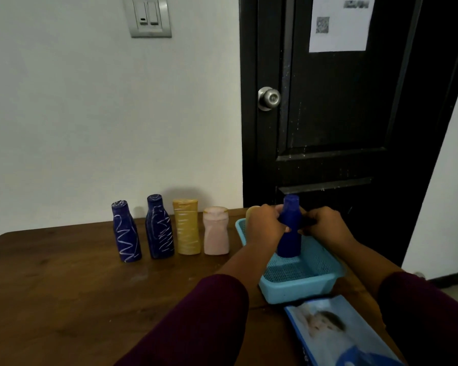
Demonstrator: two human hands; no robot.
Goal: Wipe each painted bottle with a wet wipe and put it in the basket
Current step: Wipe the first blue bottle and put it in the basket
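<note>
We hold the plain blue bottle (290, 233) upright in the basket (296, 289), one hand on either side.
Along the far edge of the bench (64, 286) stand a scribbled blue bottle (126, 232), a second scribbled bottle (159, 228), a yellow bottle (187, 228) and a pink bottle (216, 232); next comes our left hand (265, 223), fingers curled round the plain bottle's shoulder; the bottle sits between both hands, long axis vertical, base low over the basket's mesh floor near the bench's right edge, touching or not we cannot tell; our right hand (325, 224) curls on its other side, equally near; we make out no wipe.
</note>
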